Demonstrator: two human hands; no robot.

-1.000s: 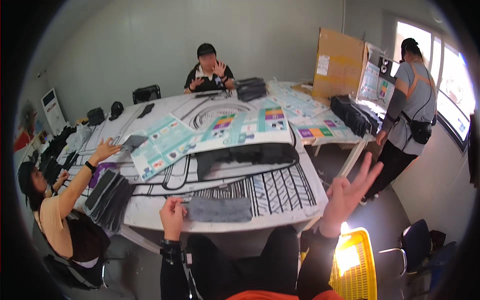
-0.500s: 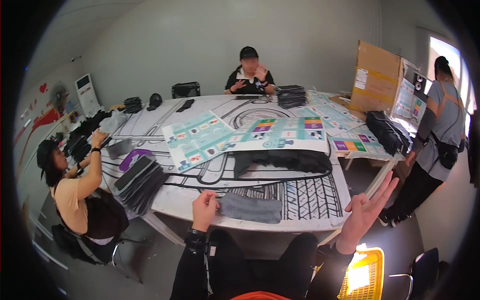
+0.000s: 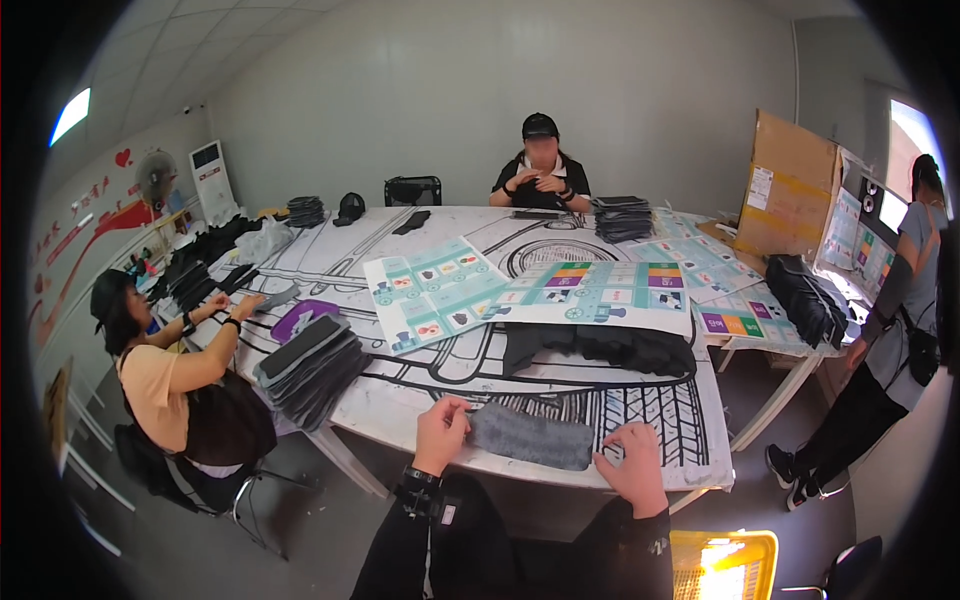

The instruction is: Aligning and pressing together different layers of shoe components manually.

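A flat grey cloth piece [image 3: 532,437], long and soft like a sock, lies near the table's front edge. My left hand [image 3: 442,436] is closed in a pinch at its left end. Beside its right end is my right hand [image 3: 633,468], fingers bent and apart, thumb close to the cloth; whether they touch I cannot make out. Just beyond the cloth, a row of black cloth pieces [image 3: 600,350] lies partly covered by printed sheets [image 3: 590,293] in teal and white.
A tall stack of dark grey cloth pieces [image 3: 310,368] stands at the left table edge, beside a purple tray [image 3: 303,318]. Co-workers sit at left and far side; another stands at right. A yellow basket [image 3: 768,560] is low at my right. A cardboard box [image 3: 790,190] stands behind.
My right hand has come down and inward from the raised position to the cloth's right end. My left hand keeps its pinch. The view has shifted, and the left co-worker's hands have lowered.
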